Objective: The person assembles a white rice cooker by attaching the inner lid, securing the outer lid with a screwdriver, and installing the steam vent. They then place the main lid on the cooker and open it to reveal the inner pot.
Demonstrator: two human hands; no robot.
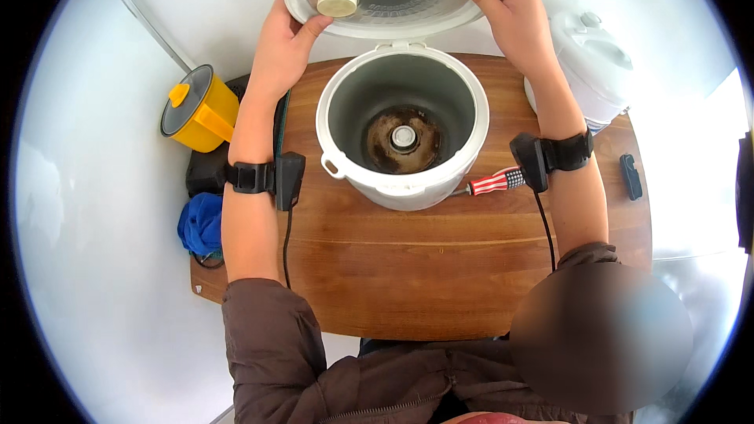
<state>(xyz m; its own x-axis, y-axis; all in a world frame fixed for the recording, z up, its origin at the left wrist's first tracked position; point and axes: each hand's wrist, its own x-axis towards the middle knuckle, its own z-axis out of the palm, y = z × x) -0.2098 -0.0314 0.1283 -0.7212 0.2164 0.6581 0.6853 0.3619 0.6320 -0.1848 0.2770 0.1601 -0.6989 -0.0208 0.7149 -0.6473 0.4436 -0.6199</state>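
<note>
A white rice cooker (403, 195) stands on the wooden table, its inner pot out, so the browned heating plate (385, 153) and its central round button (404, 137) show at the bottom. The raised lid (385, 0) is joined to the cooker's far rim by a hinge; its grey metal underside faces me, with a cream round cap (338, 3) at the left. My left hand (284, 43) grips the lid's lower left edge, thumb near the cap. On the right edge, my right hand (514, 12) is closed with the thumb on the underside. Both hands' other fingers are mostly hidden behind the lid.
A screwdriver (495, 181) with a striped handle lies right of the cooker, partly behind my wrist strap. At left are a yellow pot (203, 110) with grey lid and a blue cloth (201, 224). A white appliance (589, 63) and small dark object (631, 177) are at right.
</note>
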